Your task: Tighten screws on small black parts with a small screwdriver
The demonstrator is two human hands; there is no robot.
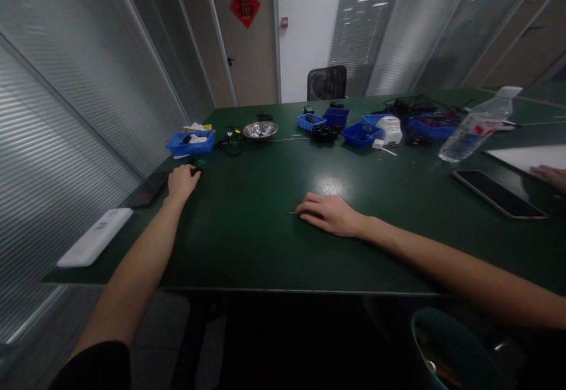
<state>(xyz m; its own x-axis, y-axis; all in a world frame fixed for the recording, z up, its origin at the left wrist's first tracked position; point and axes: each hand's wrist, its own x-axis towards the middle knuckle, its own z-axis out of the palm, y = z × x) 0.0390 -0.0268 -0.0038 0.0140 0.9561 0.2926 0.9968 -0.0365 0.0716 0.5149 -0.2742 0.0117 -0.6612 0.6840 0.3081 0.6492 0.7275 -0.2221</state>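
A small dark object [196, 171] lies on the dark green table top [247, 242], far to the left side, and the left hand [182, 181] is on it. The fingers of this hand are curled and their tips touch the object; if they really grip it, I cannot tell, because the object is too small and dark. Just beside this hand, to the left, lies a flat dark phone [148, 190] near the table edge.

The right hand [329, 213] rests palm down near the middle of the table. Its fingers are bent over a small black thing with a thin metal pin [293, 213] that comes out to the left under the fingertips. The hand covers most of this thing, so its shape is not clear, and I cannot tell whether the fingers close on it or only lie over it.

Further out, a white flat rectangular device [94, 238] lies at the left edge. Behind the left hand stands a blue plastic tray [190, 141], and next to it a round metal bowl [260, 130]. More blue plastic bins [336, 120] are near the far middle. At the right lie a clear plastic water bottle [475, 125], tilted, and a black phone [499, 193]. Another person's hand [549, 176] shows at the right border.
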